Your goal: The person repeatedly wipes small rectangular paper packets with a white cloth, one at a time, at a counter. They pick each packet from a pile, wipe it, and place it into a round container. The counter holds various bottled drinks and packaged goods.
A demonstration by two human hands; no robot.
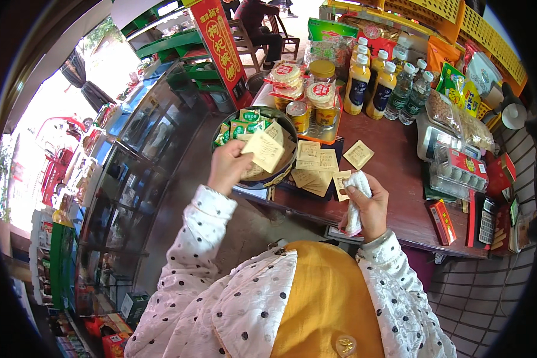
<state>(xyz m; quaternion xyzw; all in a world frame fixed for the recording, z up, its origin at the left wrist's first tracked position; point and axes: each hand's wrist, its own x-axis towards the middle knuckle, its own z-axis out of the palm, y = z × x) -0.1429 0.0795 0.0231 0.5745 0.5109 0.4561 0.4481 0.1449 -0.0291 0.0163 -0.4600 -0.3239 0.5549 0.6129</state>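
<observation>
My left hand pinches a cream square sachet above a round dark tin. Inside the tin lie green packets and more cream sachets, partly hidden by the held one. A folded white cloth is gripped in my right hand, just over the table's front edge. Between the two hands, several loose cream sachets overlap on the tabletop. One single sachet lies apart, beyond my right hand.
On the dark red table stand cans, bottles and an egg carton. A slim red box and a calculator lie at the right. Glass display cases line the left, and a seated person is far off.
</observation>
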